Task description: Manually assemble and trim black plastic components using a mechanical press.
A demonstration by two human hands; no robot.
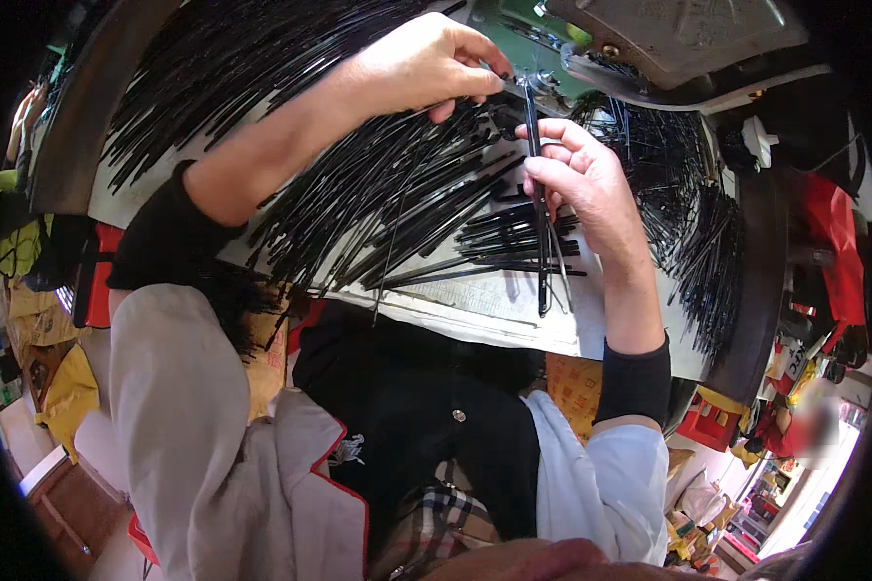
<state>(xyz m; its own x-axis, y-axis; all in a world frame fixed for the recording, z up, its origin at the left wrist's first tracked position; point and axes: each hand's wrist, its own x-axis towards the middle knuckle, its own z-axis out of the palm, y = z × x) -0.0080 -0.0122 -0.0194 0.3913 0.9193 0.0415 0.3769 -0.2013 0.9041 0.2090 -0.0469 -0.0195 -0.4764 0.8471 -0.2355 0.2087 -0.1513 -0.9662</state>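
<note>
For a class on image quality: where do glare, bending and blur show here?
Head view: strong light brightens the back of the left hand and the front edge of the white sheet; head view: the dark table rim at left bows, probably from the fisheye lens, and black fills the corners; head view: a patch at far right is smeared.

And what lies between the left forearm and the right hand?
Many loose black rods lie between the left forearm and the right hand, as the head view shows.

Right grip point(589, 181) holding black rod point(541, 237); left grip point(436, 66) near rod's far end; loose rods point(247, 63) around.
</note>
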